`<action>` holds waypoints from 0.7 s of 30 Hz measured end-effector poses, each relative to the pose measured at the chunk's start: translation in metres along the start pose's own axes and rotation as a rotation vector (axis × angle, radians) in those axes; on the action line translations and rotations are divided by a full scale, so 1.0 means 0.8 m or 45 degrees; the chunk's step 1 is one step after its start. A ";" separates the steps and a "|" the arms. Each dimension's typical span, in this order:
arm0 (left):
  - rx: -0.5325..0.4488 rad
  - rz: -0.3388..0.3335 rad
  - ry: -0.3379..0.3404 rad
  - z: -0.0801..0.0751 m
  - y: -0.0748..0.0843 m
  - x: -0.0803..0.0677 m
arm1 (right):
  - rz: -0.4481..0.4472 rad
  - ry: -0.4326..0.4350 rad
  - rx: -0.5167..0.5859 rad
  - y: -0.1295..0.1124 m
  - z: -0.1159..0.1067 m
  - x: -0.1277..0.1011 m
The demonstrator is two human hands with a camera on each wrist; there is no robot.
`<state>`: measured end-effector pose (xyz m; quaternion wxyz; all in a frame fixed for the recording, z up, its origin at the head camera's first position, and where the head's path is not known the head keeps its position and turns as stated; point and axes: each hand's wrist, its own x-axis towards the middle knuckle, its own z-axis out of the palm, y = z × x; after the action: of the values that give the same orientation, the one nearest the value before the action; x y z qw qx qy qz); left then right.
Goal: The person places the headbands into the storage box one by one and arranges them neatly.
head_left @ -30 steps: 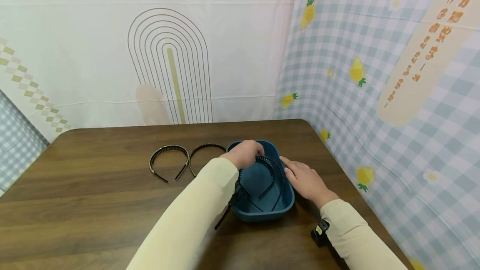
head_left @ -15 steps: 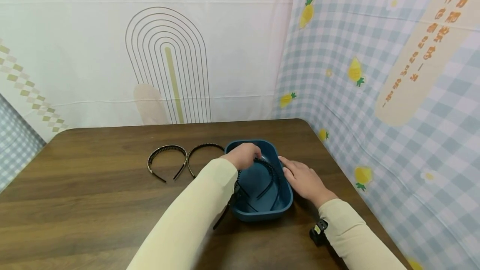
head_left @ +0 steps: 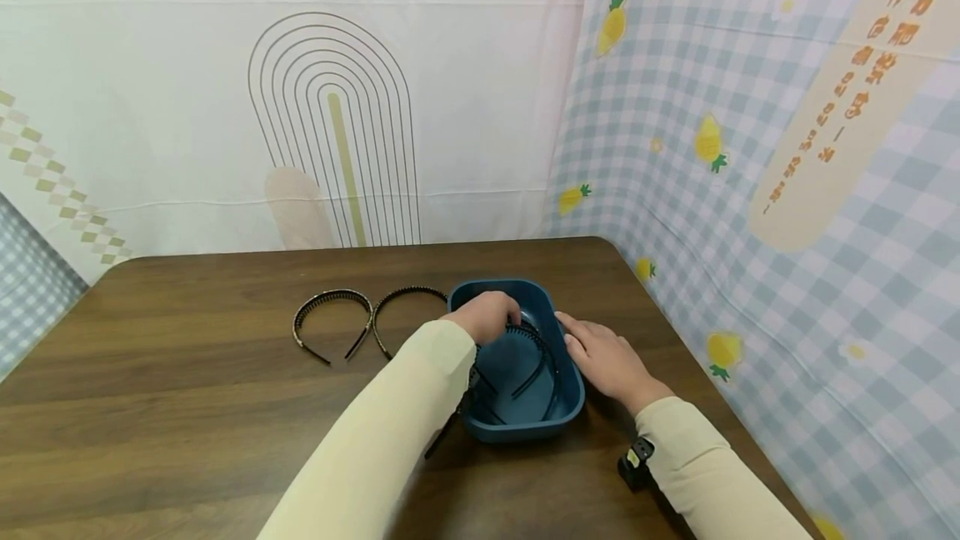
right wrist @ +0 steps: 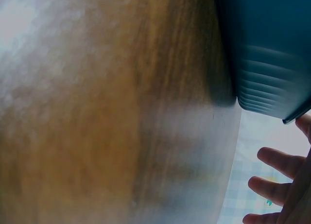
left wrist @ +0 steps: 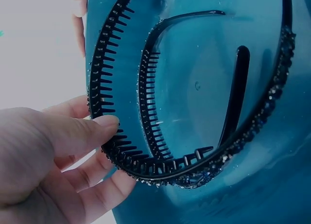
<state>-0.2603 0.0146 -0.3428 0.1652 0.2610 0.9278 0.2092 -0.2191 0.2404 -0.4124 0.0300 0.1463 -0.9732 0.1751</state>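
Observation:
My left hand [head_left: 491, 315] reaches over the blue plastic basin [head_left: 525, 433]. In the left wrist view, its thumb and fingers pinch a black toothed headband [left wrist: 99, 68] with glittering stones along its outer side. Inside the basin lies another black toothed headband [left wrist: 144, 88], beyond the held one. My right hand [head_left: 611, 361] rests against the basin's right rim with fingers extended; the right wrist view shows them spread beside the wall [right wrist: 272, 73]. Left of the basin, two more headbands, one at the far left [head_left: 333, 294] and one closer [head_left: 411, 290], lie side by side on the table.
The brown wooden table [head_left: 187, 407] has its back edge against a white patterned cloth [head_left: 480, 107]. A checked cloth with pineapples [head_left: 675, 190] hangs along the right side. My left sleeve [head_left: 375, 432] partly covers the closer headband and the basin's left side.
The headband in my left hand has sunk lower into the basin, with that hand shifting down slightly. My right hand keeps its place at the rim. The head view has shifted a little.

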 end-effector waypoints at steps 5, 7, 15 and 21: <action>-0.017 -0.007 0.010 0.002 -0.001 0.003 | 0.001 0.003 -0.008 0.001 0.001 0.001; -0.025 -0.009 0.014 0.002 -0.001 0.003 | 0.001 0.002 -0.011 0.001 0.002 0.001; -0.059 -0.017 0.019 0.003 -0.002 0.002 | 0.000 0.003 -0.001 0.001 0.001 0.000; -0.119 -0.018 0.028 0.003 -0.003 0.001 | 0.003 0.000 0.007 -0.001 0.001 0.000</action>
<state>-0.2612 0.0143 -0.3463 0.1686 0.2443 0.9205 0.2541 -0.2188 0.2397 -0.4126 0.0295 0.1451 -0.9729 0.1777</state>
